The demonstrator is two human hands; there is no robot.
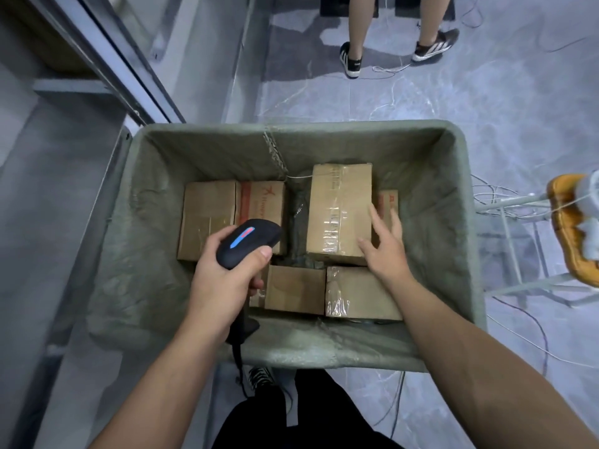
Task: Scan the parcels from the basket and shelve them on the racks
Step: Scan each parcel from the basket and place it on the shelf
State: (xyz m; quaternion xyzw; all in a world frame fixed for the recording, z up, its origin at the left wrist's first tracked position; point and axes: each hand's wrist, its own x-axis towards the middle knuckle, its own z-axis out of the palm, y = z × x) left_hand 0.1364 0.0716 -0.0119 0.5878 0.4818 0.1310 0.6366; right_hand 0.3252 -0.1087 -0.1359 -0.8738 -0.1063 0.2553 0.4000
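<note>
A grey-green fabric basket [136, 260] stands on the floor below me with several taped cardboard parcels in it. My left hand [223, 280] grips a black handheld scanner [248, 243] with a lit blue and red strip, held over the left parcel [207, 218]. My right hand [384, 246] is open, fingers spread, resting on the near right corner of the tall parcel [337, 209] in the middle. Two smaller parcels [296, 288] [359, 293] lie at the basket's near side.
A grey metal rack [107, 66] rises at the left, close to the basket. Another person's legs [356, 30] stand beyond the basket. At the right are a white frame [518, 222], an orange padded object [570, 228] and loose cables [531, 338] on the floor.
</note>
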